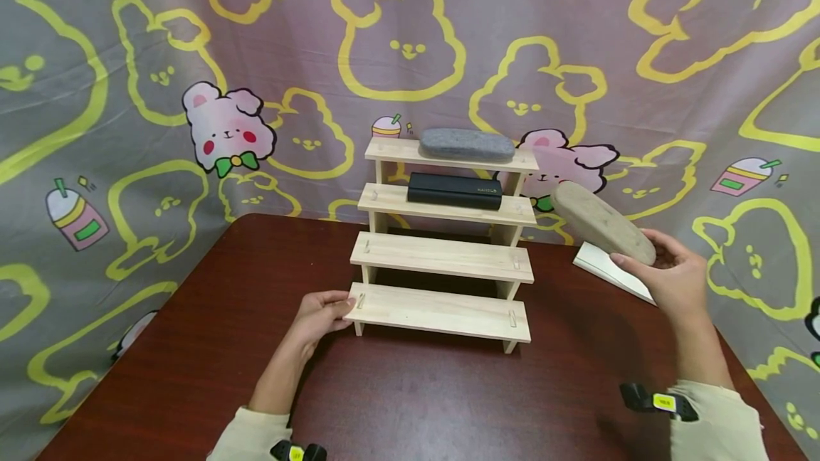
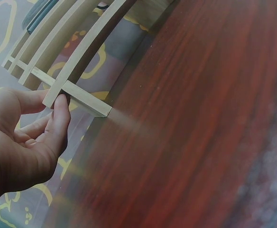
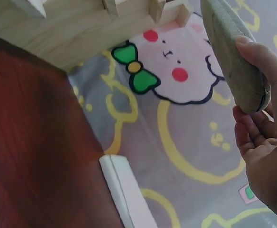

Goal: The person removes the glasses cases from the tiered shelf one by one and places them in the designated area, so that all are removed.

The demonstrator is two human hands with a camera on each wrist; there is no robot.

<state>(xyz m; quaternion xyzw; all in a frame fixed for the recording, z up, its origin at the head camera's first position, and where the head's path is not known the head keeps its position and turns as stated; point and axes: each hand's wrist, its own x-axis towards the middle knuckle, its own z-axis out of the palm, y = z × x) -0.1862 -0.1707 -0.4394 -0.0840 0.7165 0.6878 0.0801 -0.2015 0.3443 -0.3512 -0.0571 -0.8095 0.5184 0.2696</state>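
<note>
My left hand pinches the left end of the lowest step of a pale wooden stepped rack, thumb on top and fingers beneath. In the right wrist view, my right hand grips one end of a beige-grey glasses case. That case is tilted in the air, right of the rack and above the table. On the rack's top step lies a grey glasses case. The step below bears a black case with small lettering. Both lower steps hold nothing.
A white, flat-sided case lies on the dark red wooden table at the right, partly behind my right hand. Behind and at both sides hangs a grey curtain with yellow cartoon outlines.
</note>
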